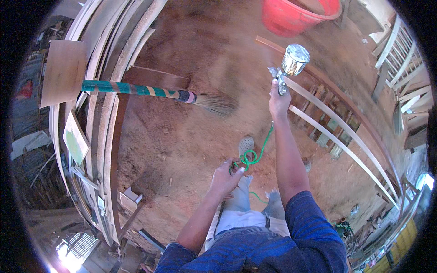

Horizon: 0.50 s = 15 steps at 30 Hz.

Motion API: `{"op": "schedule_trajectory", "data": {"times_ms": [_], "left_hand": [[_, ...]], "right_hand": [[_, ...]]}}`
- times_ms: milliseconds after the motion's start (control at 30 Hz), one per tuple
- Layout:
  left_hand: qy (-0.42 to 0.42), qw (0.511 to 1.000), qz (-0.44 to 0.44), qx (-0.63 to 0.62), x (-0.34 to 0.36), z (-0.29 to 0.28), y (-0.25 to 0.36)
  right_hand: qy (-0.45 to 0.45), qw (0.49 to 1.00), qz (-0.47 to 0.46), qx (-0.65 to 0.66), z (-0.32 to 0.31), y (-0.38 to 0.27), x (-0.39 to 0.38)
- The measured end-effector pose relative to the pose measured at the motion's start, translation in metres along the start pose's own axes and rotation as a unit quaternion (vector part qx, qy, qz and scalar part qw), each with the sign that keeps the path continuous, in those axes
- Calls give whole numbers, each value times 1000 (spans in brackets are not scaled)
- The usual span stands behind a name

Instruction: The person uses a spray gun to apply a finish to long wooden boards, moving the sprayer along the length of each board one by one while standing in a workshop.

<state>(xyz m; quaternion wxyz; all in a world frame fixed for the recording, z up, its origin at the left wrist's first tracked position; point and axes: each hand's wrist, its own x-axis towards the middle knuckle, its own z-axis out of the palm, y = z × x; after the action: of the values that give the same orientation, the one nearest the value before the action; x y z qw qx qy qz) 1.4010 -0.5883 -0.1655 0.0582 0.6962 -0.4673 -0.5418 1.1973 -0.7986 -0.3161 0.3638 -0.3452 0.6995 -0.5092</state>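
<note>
My right hand (278,101) is closed round the handle of a spray gun (295,60), a silvery metal one with a round cup on top, held out ahead of me. A green hose (265,146) hangs below that hand and loops across to the left. Close in front of my body, my left hand (225,179) has its fingers closed on the looped hose. Part of the hose runs down past my legs. Beneath the loop shows a grey shoe (246,145) on the dirt floor.
Long wooden strips (346,129) lie in curves on the right. More boards (98,136) are stacked along the left, with a broom (136,89) reaching out from them. A red tub (296,16) stands at the far side. Slatted wooden frames (400,54) sit at the far right.
</note>
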Motion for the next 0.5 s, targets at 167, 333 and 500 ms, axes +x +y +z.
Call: {"op": "schedule_trajectory", "data": {"times_ms": [167,333,500], "left_hand": [[6,1000,8,5,5,-3,-6],[26,999,23,16,5,-1,-3],[0,999,35,5,8,4,0]], "right_hand": [[-43,999,11,-26,14,-4,2],[-59,996,29,-64,15,1,3],[32,997,-9,-70,-5,21,9]]}}
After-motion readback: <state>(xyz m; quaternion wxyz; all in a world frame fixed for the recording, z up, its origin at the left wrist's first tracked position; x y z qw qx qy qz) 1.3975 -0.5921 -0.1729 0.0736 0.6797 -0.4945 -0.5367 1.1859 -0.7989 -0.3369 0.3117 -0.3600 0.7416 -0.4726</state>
